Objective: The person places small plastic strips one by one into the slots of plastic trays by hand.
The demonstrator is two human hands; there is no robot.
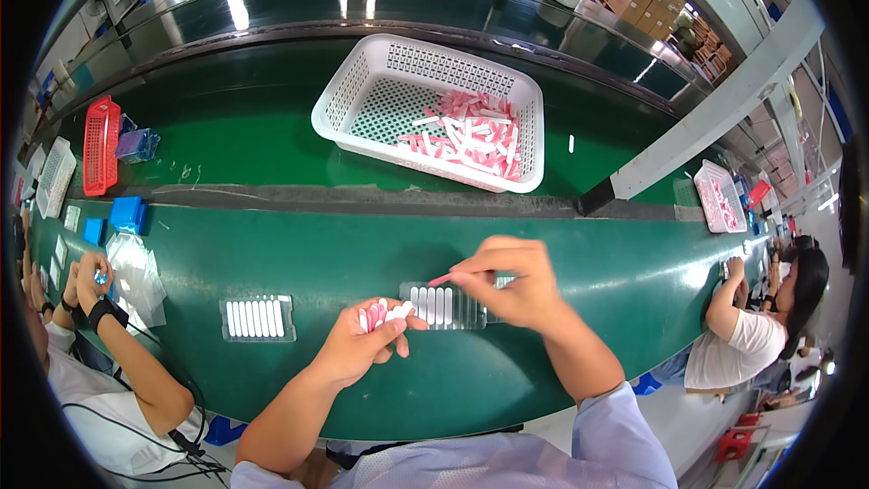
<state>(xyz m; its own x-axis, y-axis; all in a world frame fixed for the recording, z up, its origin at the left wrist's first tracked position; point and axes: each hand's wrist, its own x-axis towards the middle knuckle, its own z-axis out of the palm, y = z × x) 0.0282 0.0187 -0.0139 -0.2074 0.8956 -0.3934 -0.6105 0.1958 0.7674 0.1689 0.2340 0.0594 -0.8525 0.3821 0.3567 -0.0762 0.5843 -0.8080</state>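
Note:
My left hand is closed around several small round-ended strips, white and pink, that look like mini nail files. In a pinch between thumb and fingers, my right hand holds one pink strip, tilted over the far edge of a clear plastic tray. White strips stand side by side in the tray's left part; slots show at its right. Another clear tray is partly hidden behind my right hand. Left of my hands lies a tray with a row of white strips.
A white basket of loose pink and white strips stands beyond the dark ledge. One strip lies beside it. A metal post rises at right. Co-workers sit on both sides; blue boxes and plastic bags lie left.

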